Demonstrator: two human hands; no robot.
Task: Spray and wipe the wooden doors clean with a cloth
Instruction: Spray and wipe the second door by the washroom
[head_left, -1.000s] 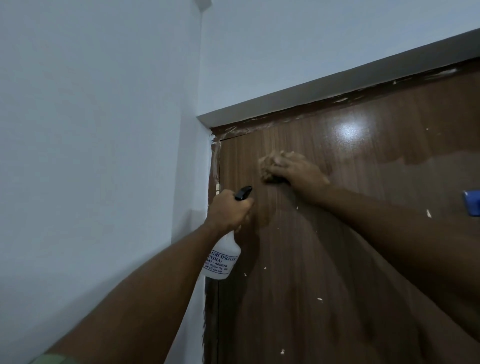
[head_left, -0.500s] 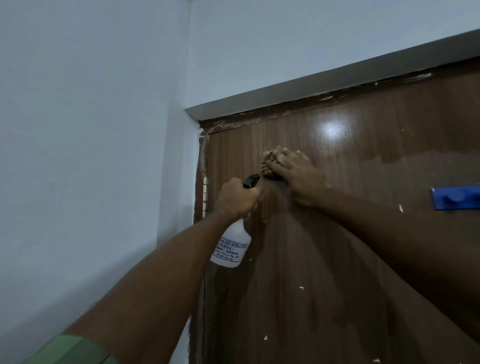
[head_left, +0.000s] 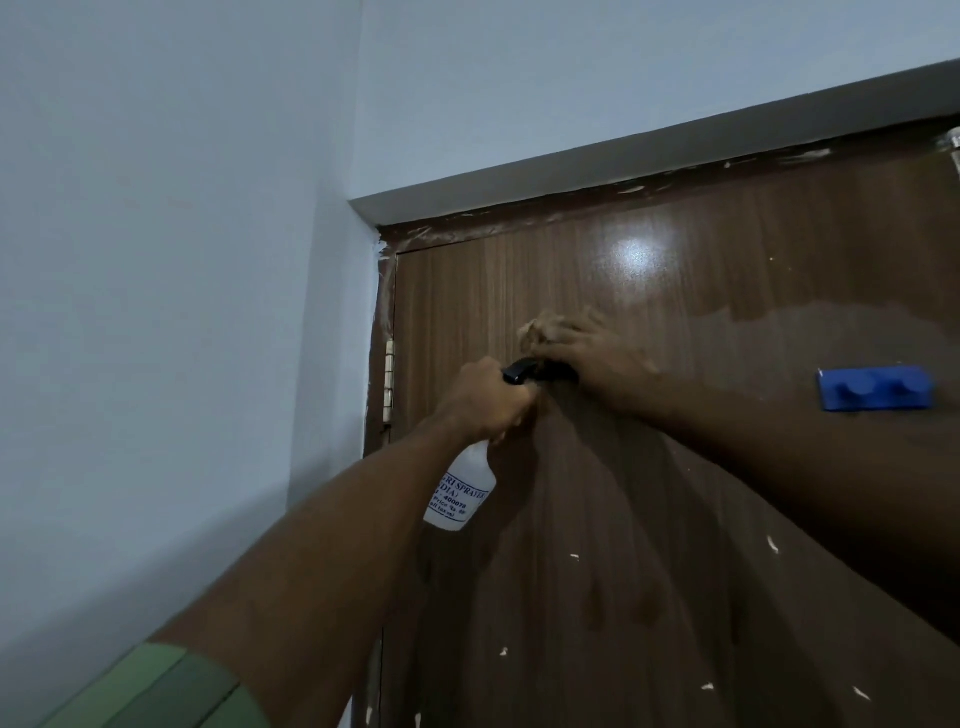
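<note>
A brown wooden door (head_left: 675, 519) fills the right of the view, speckled with white paint flecks. My right hand (head_left: 592, 351) presses a small tan cloth (head_left: 537, 327) flat against the door's upper part; most of the cloth is hidden under my fingers. My left hand (head_left: 488, 400) grips the neck of a white spray bottle (head_left: 460, 491) with blue lettering and a black trigger head (head_left: 519, 370). The bottle hangs just below and left of the cloth, its nozzle close to my right hand.
A white wall (head_left: 182, 312) runs along the left up to the door frame, where a metal hinge (head_left: 388, 384) sits. A blue hook rack (head_left: 875, 388) is fixed to the door at the right. A grey lintel (head_left: 623, 161) tops the door.
My right hand and the cloth have slid down the door, closer to the spray head. The view has shifted right, so the blue hook rack shows fully.
</note>
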